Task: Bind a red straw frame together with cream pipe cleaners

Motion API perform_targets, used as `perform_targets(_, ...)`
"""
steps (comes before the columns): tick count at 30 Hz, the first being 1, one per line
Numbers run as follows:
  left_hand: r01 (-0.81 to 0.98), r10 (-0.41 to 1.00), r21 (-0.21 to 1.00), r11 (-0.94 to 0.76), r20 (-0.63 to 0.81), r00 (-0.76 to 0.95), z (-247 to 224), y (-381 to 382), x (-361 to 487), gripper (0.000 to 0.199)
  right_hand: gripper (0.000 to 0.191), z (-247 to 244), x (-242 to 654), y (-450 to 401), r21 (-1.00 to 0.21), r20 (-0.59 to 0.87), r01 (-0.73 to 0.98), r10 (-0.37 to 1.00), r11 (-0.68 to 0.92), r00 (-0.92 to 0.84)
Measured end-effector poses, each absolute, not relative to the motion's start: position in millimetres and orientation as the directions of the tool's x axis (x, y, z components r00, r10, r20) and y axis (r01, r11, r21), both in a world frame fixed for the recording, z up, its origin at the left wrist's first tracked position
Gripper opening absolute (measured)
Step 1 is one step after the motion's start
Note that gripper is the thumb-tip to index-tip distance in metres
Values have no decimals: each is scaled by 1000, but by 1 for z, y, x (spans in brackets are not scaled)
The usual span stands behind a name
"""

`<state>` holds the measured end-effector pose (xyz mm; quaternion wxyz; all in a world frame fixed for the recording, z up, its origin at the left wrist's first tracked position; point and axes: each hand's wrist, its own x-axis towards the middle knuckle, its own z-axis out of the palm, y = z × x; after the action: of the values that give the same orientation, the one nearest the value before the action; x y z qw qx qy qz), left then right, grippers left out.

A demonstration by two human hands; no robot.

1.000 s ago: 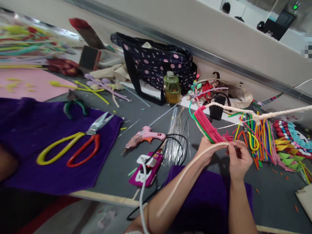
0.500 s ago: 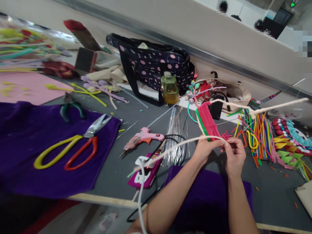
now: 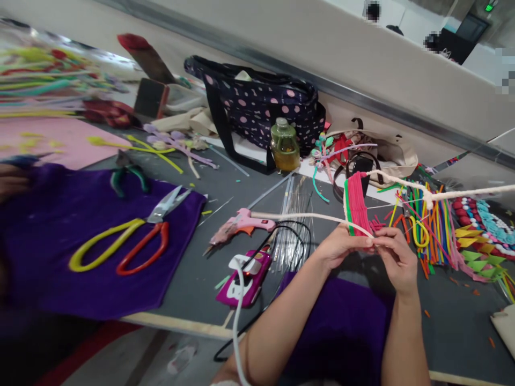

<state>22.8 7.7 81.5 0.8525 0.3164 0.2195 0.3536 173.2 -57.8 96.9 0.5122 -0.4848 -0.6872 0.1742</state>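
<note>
My left hand (image 3: 340, 247) is closed on the lower end of a small panel of pink and green pipe cleaners (image 3: 357, 201) laid side by side. Against its thumb, my right hand (image 3: 397, 260) pinches a white pipe cleaner (image 3: 314, 215), whose free length stretches left above the table. Short pink ends stick out beside the right fingers. From the panel's top, a twisted white strand (image 3: 402, 181) runs off to the right. What the fingertips press together is partly hidden.
A pink glue gun (image 3: 243, 224), a purple device (image 3: 245, 284) and clear sticks (image 3: 292, 241) lie left of my arms. Further left are scissors (image 3: 156, 214) and pliers (image 3: 127, 177) by a purple cloth (image 3: 44, 236). Another person's hand (image 3: 14, 179) shows at the left edge. A bottle (image 3: 285, 147) stands behind.
The panel has turned more upright and moved slightly right with my hands. The white pipe cleaner's free end has swung up and lies flatter. Another person's hand has appeared at left.
</note>
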Motion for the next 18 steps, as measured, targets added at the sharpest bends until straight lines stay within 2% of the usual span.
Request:
perform_targets(10, -447, 691, 687, 573, -113, 714, 82, 9, 19, 32, 20, 95, 176, -57, -632, 576, 614, 817, 472, -35)
perform_targets(18, -452, 719, 699, 555, -129, 683, 83, 8, 22, 31, 15, 93, 176, -56, -573, 610, 670, 791, 472, -36)
